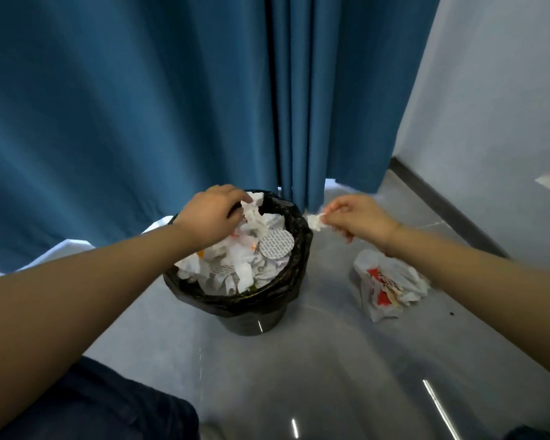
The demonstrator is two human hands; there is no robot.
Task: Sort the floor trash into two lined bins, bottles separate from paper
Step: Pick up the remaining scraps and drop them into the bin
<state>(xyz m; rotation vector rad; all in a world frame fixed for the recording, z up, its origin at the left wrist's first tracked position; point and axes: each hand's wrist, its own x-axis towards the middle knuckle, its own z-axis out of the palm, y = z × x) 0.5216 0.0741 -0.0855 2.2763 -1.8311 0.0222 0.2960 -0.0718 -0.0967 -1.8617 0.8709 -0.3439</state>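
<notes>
Crumpled paper (315,221), pinched in the right hand (358,219), hangs just right of the lined bin (286,246) at frame centre, where the left hand (211,214) grips a paper wad (253,206).

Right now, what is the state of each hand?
Left hand: fingers curled on crumpled paper at the top of the bin.
Right hand: pinches a small paper scrap, beside the bin.

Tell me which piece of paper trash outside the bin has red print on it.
The crumpled wrapper lying on the floor right of the bin. The small wad pinched in the right hand is plain white.
</notes>
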